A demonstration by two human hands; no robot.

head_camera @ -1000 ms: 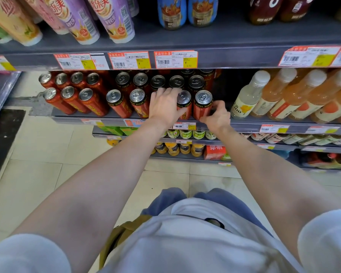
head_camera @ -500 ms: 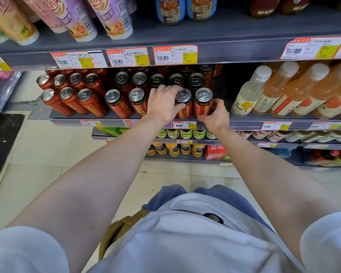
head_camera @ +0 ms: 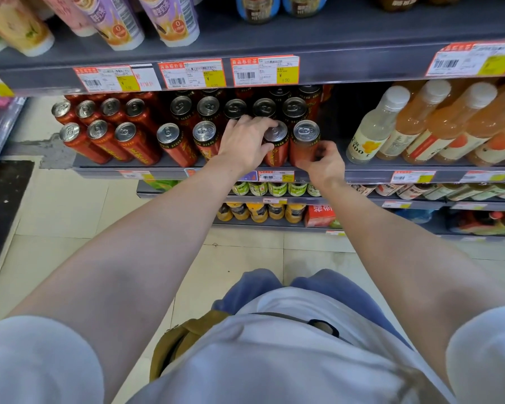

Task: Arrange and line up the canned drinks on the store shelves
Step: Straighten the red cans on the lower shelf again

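Both arms outstretched, left grip curled palm-down, right grip curled

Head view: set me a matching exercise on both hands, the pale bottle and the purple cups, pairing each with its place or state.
1. left hand
2. right hand
3. pale clear plastic bottle with a white cap
4. purple-labelled paper cups

A. grips the side of the rightmost front red metal can
B. on the top shelf
C. grips the silver top of the neighbouring red metal can
D. stands right of those two cans, on their shelf

Pairs: 1-C, 2-A, 3-D, 4-B.
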